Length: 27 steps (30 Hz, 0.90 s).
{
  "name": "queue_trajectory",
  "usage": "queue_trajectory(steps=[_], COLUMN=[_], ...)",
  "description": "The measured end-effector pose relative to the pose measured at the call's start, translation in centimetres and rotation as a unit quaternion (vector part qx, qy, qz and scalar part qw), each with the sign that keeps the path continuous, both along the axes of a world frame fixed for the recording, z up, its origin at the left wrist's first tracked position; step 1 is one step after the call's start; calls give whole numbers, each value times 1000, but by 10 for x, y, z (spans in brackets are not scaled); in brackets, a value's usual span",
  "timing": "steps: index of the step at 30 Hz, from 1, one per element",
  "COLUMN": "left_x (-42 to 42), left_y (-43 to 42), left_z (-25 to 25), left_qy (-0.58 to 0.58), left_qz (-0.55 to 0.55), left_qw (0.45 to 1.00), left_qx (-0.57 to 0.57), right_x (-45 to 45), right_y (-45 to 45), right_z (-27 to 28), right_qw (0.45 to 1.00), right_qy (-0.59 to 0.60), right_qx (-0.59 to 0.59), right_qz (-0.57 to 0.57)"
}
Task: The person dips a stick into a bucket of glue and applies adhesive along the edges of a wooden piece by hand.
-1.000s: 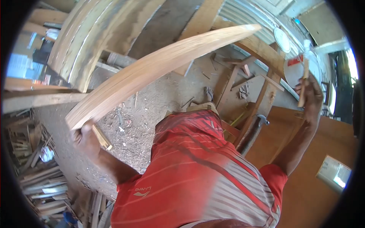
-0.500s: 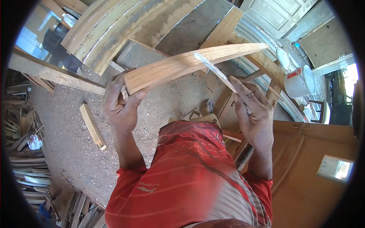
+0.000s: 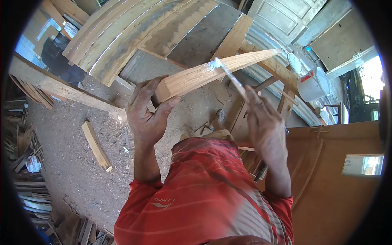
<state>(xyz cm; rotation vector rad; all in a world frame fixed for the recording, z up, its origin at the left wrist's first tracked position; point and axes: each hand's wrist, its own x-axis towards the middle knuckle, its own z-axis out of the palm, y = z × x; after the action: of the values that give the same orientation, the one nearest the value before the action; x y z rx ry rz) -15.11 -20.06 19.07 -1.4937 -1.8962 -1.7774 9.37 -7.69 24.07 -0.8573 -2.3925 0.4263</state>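
I wear a red shirt with short sleeves, thin pale stripes, a light LI-NING logo on my left chest and a grey striped panel. My fingers are bare.

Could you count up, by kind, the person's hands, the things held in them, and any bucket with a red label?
Hands: 2, the left hand and the right hand
Curved wooden piece in the left hand: 1
Thin stick in the right hand: 1
Red-labelled bucket: 1
Total: 5
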Motion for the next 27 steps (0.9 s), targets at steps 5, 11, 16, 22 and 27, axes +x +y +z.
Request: queue_trajectory(steps=[5,11,16,22,27], left_x=[-1,-4,-3,-18,-27], left_y=[-1,1,-3,-3,0], left_z=[-7,-10,-10,-21,-32], left_qy=[-40,-26,-53,-45,-172], left_qz=[1,0,-7,8,14], left_qw=[999,1000,999,999,985], left_qx=[1,15,2,-2,-16], right_x=[-4,-15,-19,1,-14], right_y=[-28,-31,-25,13,12], right_z=[12,14,14,-5,-6], right_qw=[987,986,992,987,984], right_qy=[-3,-7,-18,-46,-49], right_qx=[71,95,92,152,156], right_qz=[147,140,88,10,64])
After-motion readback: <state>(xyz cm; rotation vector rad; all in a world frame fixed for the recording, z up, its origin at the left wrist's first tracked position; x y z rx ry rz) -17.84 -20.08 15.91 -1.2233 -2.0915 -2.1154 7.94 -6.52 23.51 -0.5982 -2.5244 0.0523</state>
